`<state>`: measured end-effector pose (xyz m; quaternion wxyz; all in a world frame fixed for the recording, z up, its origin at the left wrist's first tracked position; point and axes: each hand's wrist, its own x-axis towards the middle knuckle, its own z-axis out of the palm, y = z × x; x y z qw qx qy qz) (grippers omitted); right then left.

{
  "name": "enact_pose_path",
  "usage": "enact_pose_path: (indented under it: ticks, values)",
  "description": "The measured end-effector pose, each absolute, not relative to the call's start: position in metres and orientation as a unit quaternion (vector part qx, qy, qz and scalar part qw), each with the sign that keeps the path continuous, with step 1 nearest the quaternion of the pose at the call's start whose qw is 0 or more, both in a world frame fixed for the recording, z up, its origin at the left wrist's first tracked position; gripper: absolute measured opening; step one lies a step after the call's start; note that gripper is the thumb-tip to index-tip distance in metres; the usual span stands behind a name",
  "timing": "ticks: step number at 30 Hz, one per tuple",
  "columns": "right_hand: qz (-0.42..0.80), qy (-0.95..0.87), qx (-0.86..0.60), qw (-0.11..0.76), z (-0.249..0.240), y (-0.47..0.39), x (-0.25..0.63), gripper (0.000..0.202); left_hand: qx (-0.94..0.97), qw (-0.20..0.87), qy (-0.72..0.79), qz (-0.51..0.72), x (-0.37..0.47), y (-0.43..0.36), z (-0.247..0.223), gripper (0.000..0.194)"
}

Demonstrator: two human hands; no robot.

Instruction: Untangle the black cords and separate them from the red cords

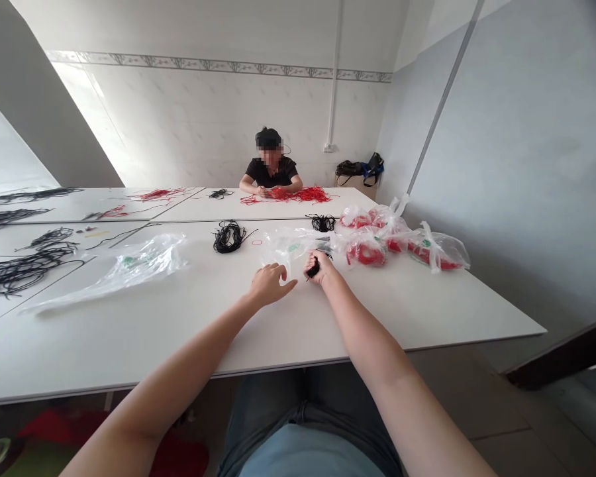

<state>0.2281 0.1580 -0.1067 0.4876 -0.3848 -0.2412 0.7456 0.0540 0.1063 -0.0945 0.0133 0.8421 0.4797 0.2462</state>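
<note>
My right hand (319, 266) is closed round a bundle of black cord (312, 268), whose dark end pokes out of the fist. To its left, my left hand (271, 283) hovers over the white table with fingers apart and nothing in them. A clear plastic bag (293, 245) lies just beyond both hands, partly behind the right one. Farther back, a coiled bundle of black cord (228, 236) rests on the tabletop, with a small red loop (257, 242) beside it. Another black cord bundle (323, 222) sits behind the bag.
Knotted bags of red cord (367, 252) stand at the right. A crumpled clear bag (144, 258) and loose black cords (20, 268) lie on the left of the white table (179, 338). Across it sits a person (268, 162) with hands at a red cord pile (310, 193).
</note>
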Motion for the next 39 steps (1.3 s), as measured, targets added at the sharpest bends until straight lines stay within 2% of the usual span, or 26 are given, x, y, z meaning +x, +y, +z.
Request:
enact_pose_path:
  ticks: [4,8,11,15,17,20,27,35,39]
  values:
    - [0.765,-0.243,-0.409,0.434,-0.108,0.159,0.222,0.028,0.822,0.032,0.487,0.294,0.042,0.115,-0.105,0.012]
    - [0.792,-0.275,-0.42,0.348,-0.107,0.156,0.216,0.022,0.76,0.038,0.511,0.401,0.03,0.119,-0.099,0.011]
    - [0.811,-0.324,-0.417,0.252,-0.101,0.145,0.21,0.03,0.713,0.053,0.518,0.47,0.022,0.121,-0.091,0.014]
    - [0.83,-0.402,-0.368,0.119,-0.086,0.122,0.2,0.033,0.699,0.097,0.49,0.512,0.015,0.123,-0.086,0.017]
    - [0.836,-0.43,-0.331,0.085,-0.079,0.114,0.196,0.033,0.703,0.11,0.472,0.52,0.015,0.124,-0.087,0.017]
    - [0.84,-0.451,-0.285,0.096,-0.072,0.108,0.195,0.033,0.717,0.12,0.446,0.522,0.016,0.123,-0.089,0.018]
    - [0.839,-0.445,-0.233,0.209,-0.07,0.113,0.202,0.03,0.739,0.141,0.4,0.523,0.018,0.119,-0.09,0.02]
    - [0.805,-0.386,-0.332,0.303,-0.083,0.127,0.199,0.032,0.75,0.153,0.378,0.52,0.025,0.109,-0.091,0.018]
    - [0.791,-0.365,-0.371,0.322,-0.09,0.13,0.196,0.031,0.753,0.156,0.371,0.521,0.026,0.108,-0.091,0.019]
